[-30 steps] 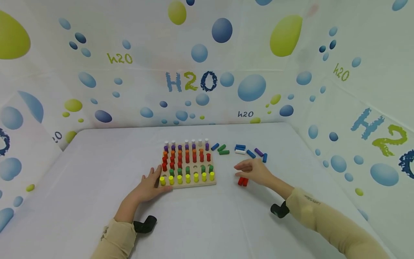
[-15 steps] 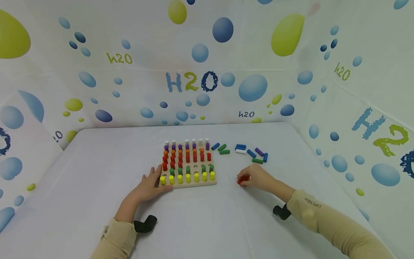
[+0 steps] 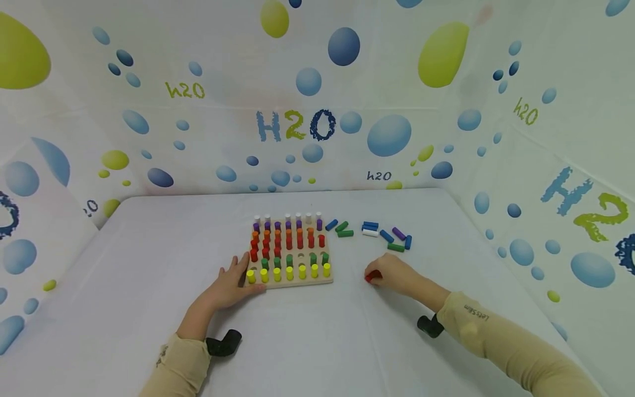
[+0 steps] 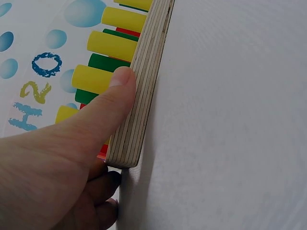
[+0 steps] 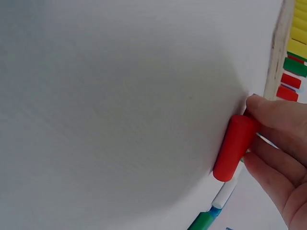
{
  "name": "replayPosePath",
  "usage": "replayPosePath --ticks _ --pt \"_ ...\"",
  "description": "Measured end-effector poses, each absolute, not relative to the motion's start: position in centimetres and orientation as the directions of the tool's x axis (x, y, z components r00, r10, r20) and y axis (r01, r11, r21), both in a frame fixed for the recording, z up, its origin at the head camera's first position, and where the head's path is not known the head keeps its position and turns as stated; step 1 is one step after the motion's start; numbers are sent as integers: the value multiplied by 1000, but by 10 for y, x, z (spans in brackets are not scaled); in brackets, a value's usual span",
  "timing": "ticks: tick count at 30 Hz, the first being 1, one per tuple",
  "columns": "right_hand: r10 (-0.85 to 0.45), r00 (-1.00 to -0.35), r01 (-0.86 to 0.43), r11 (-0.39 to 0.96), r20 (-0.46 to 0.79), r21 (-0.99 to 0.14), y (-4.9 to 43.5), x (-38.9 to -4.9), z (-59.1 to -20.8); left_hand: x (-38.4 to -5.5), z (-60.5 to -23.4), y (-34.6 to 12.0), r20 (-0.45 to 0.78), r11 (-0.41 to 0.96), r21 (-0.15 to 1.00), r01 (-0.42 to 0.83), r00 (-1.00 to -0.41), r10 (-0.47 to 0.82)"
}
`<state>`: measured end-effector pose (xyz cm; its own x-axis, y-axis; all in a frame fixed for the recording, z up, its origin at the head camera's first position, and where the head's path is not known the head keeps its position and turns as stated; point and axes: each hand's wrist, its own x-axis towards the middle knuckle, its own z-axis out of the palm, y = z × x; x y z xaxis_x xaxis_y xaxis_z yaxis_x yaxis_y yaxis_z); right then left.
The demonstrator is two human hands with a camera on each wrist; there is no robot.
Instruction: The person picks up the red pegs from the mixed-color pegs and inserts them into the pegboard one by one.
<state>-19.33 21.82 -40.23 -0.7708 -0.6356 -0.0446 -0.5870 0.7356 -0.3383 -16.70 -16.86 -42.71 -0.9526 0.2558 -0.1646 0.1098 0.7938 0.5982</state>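
A wooden peg board (image 3: pixel 292 284) stands in the middle of the table with rows of yellow, green, red, orange, purple and white pegs. My left hand (image 3: pixel 229 284) rests against its near left corner. The thumb (image 4: pixel 122 79) lies straight along the front edge, while the other fingers stay by the left side, partly hidden. To the right of the board, my right hand (image 3: pixel 394 273) pinches a red peg at the tabletop, mostly covered by the thumb. A second red peg (image 5: pixel 235 148) lies against those fingers in the right wrist view.
Beyond my right hand lie loose pegs: several blue pegs (image 3: pixel 387 236), green pegs (image 3: pixel 396 247), a white peg (image 3: pixel 370 232) and a purple peg (image 3: pixel 399 233). A white patterned cloth (image 3: pixel 317 82) hangs behind the white table (image 3: pixel 317 342).
My right hand has come down onto the two red pegs and closed its fingers there. A green peg now shows beside the blue ones. The left hand has stayed in place.
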Motion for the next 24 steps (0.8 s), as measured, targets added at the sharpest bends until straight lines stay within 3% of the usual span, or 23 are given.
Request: replayPosePath --ticks 13,24 --pt "-460 -888 -338 615 24 -713 222 -200 -412 -166 -426 -167 -159 798 593 107 -956 247" --pt "-308 -951 -143 466 -9 -873 217 -202 -408 -168 -430 -167 -154 797 594 110 -957 247"
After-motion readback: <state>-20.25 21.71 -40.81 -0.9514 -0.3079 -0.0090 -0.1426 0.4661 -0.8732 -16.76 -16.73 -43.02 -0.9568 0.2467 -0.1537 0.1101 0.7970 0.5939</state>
